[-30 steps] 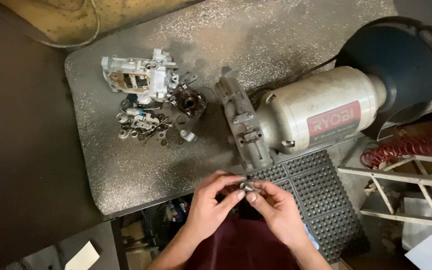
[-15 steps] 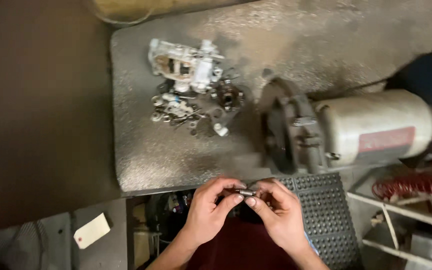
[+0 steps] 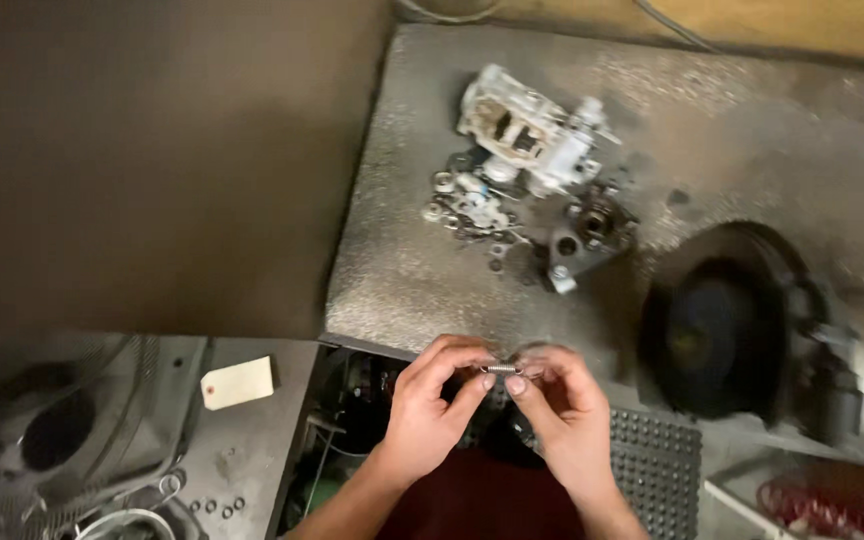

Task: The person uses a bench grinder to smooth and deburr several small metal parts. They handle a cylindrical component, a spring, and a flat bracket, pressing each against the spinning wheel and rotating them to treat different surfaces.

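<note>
Both my hands meet just below the front edge of a speckled metal workbench top (image 3: 402, 280). My left hand (image 3: 430, 405) and my right hand (image 3: 560, 410) pinch a small metal coil spring (image 3: 501, 369) between thumb and fingertips, one at each end. Farther back on the bench lies a pale metal carburetor body (image 3: 527, 130), with a dark cast part (image 3: 587, 235) to its right and several small washers and loose bits (image 3: 467, 205) in front of it.
A bench grinder's dark wheel guard (image 3: 717, 335) sits at the right. A black studded rubber mat (image 3: 652, 475) lies below my right hand. A cream paper tag (image 3: 237, 382) rests on grey metal at the lower left. A red coiled hose (image 3: 832, 500) shows at the bottom right.
The view has swung left, so the grinder and the carburetor parts have slid right in frame. My hands stay together on the small spring.
</note>
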